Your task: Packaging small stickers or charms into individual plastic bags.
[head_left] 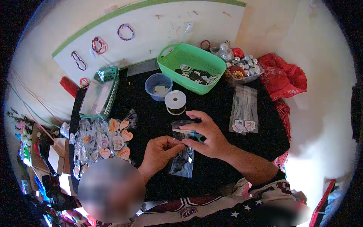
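My left hand (160, 152) is closed in a pinch at the front middle of the table; a tiny pale bit shows at its fingertips, too small to name. Close against it, my right hand (210, 138) has its fingers spread apart, with its thumb reaching to the left fingertips. A pair of scissors (185, 131) with a teal handle shows under the right hand, blades toward the left. Beneath both hands lies a clear plastic bag (181, 166). Just beyond them stands a white spool (176, 100) with dark material wound on it.
Behind the spool are a blue bowl (159, 87) and a green basket (189, 62) of cutouts. Small bagged heart-shaped pieces (104, 140) pile up at left, near a teal basket (109, 92). At right lie clear bags (244, 106) and a tray of baubles (244, 62).
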A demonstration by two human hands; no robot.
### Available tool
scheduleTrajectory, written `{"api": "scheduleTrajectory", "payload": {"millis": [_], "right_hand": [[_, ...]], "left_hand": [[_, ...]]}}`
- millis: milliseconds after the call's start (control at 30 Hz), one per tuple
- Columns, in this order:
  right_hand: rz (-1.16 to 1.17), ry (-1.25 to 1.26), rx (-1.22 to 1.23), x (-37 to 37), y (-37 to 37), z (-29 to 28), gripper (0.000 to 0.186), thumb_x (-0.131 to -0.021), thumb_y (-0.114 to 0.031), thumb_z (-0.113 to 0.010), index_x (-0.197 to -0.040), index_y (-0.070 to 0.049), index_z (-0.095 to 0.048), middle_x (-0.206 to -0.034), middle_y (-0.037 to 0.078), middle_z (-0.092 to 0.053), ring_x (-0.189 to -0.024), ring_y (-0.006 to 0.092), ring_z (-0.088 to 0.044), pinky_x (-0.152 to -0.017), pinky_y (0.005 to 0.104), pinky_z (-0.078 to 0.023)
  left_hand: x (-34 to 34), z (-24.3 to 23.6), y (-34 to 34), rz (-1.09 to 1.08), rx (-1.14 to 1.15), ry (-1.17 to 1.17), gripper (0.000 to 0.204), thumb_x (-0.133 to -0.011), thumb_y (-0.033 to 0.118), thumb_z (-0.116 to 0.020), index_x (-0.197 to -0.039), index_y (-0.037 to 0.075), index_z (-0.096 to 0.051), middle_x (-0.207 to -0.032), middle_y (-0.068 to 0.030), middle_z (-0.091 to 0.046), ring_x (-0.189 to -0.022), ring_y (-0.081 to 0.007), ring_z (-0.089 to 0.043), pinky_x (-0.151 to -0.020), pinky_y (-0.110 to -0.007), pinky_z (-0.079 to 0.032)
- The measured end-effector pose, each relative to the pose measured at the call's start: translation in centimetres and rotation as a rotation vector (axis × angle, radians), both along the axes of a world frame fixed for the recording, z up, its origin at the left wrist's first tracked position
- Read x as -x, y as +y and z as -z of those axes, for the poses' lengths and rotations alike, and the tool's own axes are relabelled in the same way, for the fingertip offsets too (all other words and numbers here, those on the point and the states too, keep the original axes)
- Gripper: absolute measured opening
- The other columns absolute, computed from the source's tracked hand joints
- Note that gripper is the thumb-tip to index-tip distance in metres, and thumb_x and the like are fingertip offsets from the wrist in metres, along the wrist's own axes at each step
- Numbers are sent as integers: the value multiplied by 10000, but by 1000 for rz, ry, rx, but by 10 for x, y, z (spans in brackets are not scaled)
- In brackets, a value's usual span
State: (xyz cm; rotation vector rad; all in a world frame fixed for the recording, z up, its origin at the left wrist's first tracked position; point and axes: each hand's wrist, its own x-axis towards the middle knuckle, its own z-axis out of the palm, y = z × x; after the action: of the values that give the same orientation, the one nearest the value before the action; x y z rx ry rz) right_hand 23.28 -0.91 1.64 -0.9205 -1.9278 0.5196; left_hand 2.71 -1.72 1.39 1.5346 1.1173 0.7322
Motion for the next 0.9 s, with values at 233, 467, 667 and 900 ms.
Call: {"api": "scheduleTrajectory", "payload": {"millis": [233, 467, 667, 900], "right_hand": [[-87, 315, 486, 4, -2, 16, 525, -824, -49, -692, -1277, -54, -429, -958, 90, -652, -890, 135, -626, -784, 274, -482], [-154, 332, 597, 7, -6, 7, 568, -834, -15, -671, -1311, -47, -364, -919, 68, -655, -866, 103, -620, -765, 253, -476], [-214, 411, 596, 8, -4, 15, 634, -787, -15, -717, -1314, -56, -365, -1039, 70, -596, -940, 107, -576, -774, 247, -461], [-197, 228, 381, -1, -1, 12, 590, -740, -128, -776, -1240, -78, -466, -1250, 94, -479, -1084, 178, -507, -826, 304, -439]], "left_hand": [[5, 9, 0, 27, 8, -105, 129, -869, 106, -672, -946, 3, -666, -828, -27, -673, -737, -54, -581, -662, -209, -472], [6, 12, 2, -28, 60, -192, 163, -883, 111, -657, -994, -6, -679, -888, -51, -687, -797, -63, -591, -716, -219, -482], [10, 12, 5, -78, 94, -172, 118, -867, 96, -675, -922, -8, -681, -848, -32, -678, -766, -59, -587, -691, -213, -475], [10, 15, 6, -104, 137, -269, 135, -865, 93, -674, -951, -11, -666, -855, -42, -678, -773, -73, -599, -702, -215, -481]]}}
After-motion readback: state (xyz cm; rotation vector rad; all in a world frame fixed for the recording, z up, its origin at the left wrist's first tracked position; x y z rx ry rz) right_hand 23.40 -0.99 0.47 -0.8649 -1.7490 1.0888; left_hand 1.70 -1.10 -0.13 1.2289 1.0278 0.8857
